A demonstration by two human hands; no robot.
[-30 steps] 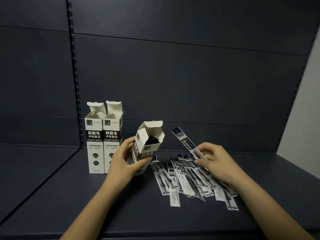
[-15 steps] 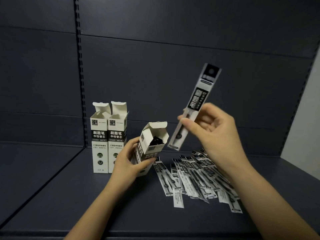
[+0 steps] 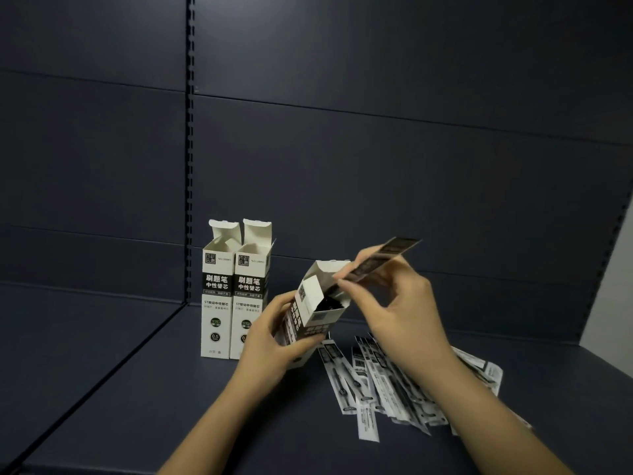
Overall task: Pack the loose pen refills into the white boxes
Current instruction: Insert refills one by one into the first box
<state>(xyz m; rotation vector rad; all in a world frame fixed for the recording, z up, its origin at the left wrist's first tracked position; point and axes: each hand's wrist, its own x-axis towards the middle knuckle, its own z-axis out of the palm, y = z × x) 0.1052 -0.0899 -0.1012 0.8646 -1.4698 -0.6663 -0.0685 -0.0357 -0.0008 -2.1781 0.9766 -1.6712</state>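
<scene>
Refill pinched in our right hand, lower end at mouth of tilted box gripped by our left hand, w/ loose refills on shelf beside.

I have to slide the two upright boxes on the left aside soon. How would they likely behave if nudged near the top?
The two upright boxes look tall and narrow-footed, so a high push would probably tip rather than slide them. Their top flaps are open; whether they hold anything is not visible. They stand side by side, so one may topple the other.
</scene>
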